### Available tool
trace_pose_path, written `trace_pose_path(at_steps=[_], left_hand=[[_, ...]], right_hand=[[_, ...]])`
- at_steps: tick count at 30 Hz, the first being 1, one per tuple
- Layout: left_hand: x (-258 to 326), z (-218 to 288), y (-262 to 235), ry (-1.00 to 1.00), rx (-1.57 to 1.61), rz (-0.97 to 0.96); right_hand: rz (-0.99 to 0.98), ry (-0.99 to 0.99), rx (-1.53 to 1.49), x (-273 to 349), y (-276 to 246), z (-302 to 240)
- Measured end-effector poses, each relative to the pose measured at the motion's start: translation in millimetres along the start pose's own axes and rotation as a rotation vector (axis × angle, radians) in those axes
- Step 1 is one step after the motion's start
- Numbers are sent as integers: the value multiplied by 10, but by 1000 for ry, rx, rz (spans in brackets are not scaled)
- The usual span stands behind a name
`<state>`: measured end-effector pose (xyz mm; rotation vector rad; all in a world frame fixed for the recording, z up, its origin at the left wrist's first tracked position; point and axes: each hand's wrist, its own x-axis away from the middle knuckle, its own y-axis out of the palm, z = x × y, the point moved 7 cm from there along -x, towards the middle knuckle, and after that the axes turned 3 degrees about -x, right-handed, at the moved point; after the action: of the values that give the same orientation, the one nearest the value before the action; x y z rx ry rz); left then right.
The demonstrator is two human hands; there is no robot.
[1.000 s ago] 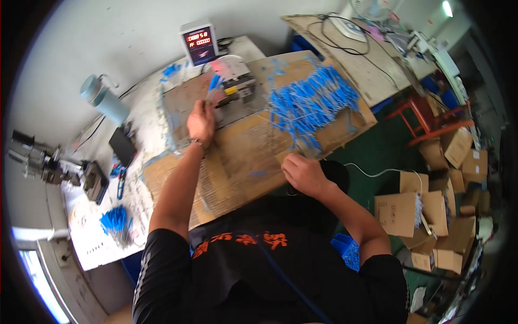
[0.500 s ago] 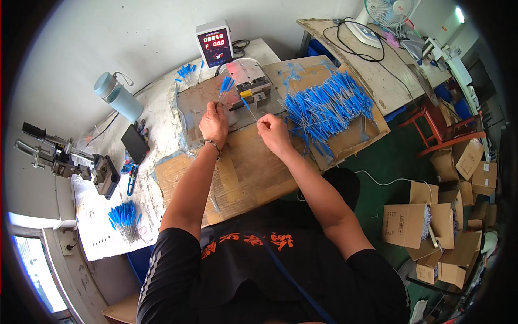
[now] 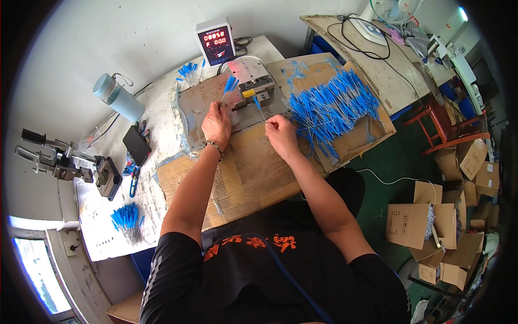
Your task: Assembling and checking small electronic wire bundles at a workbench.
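Note:
My left hand (image 3: 217, 127) is closed round a small bunch of thin wire sticks with blue ends (image 3: 230, 85), the blue ends pointing up and away. In my right hand (image 3: 282, 137), thumb and fingertips pinch the wire of a single blue-ended stick (image 3: 257, 103). Its blue end points up and leftward, at the front of a small metal bench fixture (image 3: 256, 81) with a yellow piece on it. Whether the blue end touches the fixture I cannot tell. Right of my right hand lies a big heap of the same blue-ended sticks (image 3: 334, 105) on cardboard.
Behind the fixture stands a counter box (image 3: 216, 42) with a red lit display. To the left are a light blue bottle (image 3: 120, 98), a dark phone-like slab (image 3: 137, 144), a lever press (image 3: 102, 173) and another bundle of sticks (image 3: 127, 220). Cardboard boxes (image 3: 426, 224) stand on the floor at right.
My right hand has moved slightly right, and the single stick's blue end has shifted right along the fixture's front. My left hand keeps its bunch in nearly the same place. The view has shifted a little.

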<state>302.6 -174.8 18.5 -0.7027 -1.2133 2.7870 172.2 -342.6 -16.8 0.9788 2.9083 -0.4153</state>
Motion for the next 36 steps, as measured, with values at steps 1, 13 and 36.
trace_pose_path(at_steps=[1,13,36], left_hand=[[0,0,-1,2,0,-1],[60,84,-7,35,-52,-50],[93,316,39,276,-155,-117]], right_hand=[[3,24,-25,-3,4,16],[13,62,-34,32,-17,-17],[18,-262,928,318,-694,-519]])
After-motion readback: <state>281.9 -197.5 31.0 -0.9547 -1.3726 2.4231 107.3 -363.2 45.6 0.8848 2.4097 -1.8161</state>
